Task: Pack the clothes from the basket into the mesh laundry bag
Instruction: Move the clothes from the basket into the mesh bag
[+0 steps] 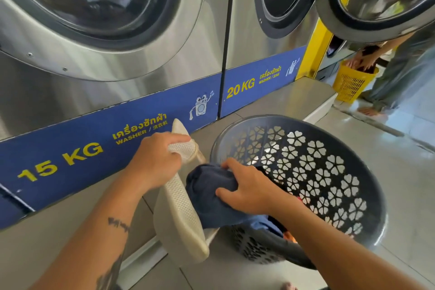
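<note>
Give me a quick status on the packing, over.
Left grip holds mesh bag. Right grip holds navy garment beside it. Basket close, nothing blocking.

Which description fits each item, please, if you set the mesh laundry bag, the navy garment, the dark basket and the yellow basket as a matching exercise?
Things:
1 mesh laundry bag
2 navy garment
3 dark basket
4 yellow basket

Descriptions:
A gripped by the right hand
B at far right, another person's hands in it
C held near its top by the left hand
D flower-shaped holes in its wall

Pairs: 1-C; 2-A; 3-D; 4-B
</note>
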A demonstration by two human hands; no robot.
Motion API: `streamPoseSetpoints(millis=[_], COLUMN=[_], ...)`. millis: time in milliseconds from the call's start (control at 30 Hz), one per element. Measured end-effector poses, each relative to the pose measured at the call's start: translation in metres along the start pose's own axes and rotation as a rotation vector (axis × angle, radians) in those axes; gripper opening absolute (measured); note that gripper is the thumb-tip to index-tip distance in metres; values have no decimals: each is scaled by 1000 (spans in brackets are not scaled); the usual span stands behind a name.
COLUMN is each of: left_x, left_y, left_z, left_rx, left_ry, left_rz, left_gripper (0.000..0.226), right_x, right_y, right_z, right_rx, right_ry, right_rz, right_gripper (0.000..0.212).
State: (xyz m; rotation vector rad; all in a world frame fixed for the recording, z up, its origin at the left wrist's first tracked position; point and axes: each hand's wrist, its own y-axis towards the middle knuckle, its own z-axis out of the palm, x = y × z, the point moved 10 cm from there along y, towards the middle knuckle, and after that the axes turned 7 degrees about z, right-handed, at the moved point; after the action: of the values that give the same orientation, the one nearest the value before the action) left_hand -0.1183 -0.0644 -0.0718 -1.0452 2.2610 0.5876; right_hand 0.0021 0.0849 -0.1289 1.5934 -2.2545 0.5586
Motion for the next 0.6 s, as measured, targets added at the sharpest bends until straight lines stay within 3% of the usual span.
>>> streamPoseSetpoints(millis=[133,233,367,433,533,600], left_x=[1,3,6,9,13,10], left_y=[-2,-4,-5,-7,-8,-9], left_z=[0,-4,-11,-10,-8,-7], left_rx=[14,4,-28,-13,18,26], left_ry=[-2,-37,-37,-41,-37,-30], left_rz=[-5,-15,-24,-30,-52,-49], left_gripper=[60,61,61,62,64,63], right_x=[36,70,86,76,29,-4], right_y=[-14,-23,-24,-24,-15,-13], right_z=[-19,-30,7,4,-6,2], right_rx=[-200,-338,-47,-26,-15,130], right_ry=[-140,-140,-199,-170,-153,-29], right_rz=[-122,-213,-314,-328,-143,22], right_gripper=[32,45,58,55,78,93])
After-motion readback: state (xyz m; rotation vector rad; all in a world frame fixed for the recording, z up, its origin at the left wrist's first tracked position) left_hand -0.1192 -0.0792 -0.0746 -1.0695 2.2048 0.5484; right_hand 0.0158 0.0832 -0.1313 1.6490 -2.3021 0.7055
